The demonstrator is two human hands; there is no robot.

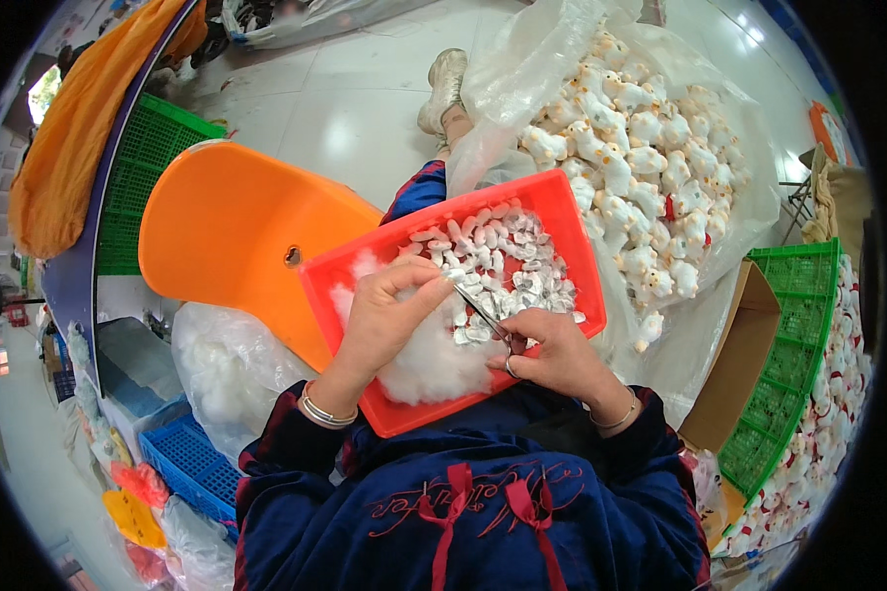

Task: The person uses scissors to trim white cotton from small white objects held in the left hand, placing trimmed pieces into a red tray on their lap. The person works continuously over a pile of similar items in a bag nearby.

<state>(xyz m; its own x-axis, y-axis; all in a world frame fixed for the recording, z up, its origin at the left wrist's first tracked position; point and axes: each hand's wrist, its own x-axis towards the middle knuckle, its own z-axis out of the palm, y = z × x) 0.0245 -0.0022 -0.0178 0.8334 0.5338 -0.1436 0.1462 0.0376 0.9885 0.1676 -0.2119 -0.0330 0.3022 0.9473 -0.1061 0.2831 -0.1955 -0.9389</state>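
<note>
Left of the red tray stands an orange seat, with a clear bag of stuffing also on that side; the tray's left and near part holds loose white fluff, light enough that a brushing wrist might drag some over the rim. Above the tray's middle, the left hand pinches, thumb against fingertips, a small white piece – mostly covered, so I cannot tell which way that piece points. With so little to grip, it could slip and be lost among the white bits in the tray's far and right part. A slim metal tool reaches those fingertips, so a slight misaim might nip the skin. It points toward the tray's far left side, its long axis running slantwise across the tray, handle end toward the near right. The right hand has its fingers curled closed around that end – whether the tips are parted is too small to tell. Right of the tray, white figures lie heaped in clear plastic, near enough that a knocked tray could spill bits among them.
</note>
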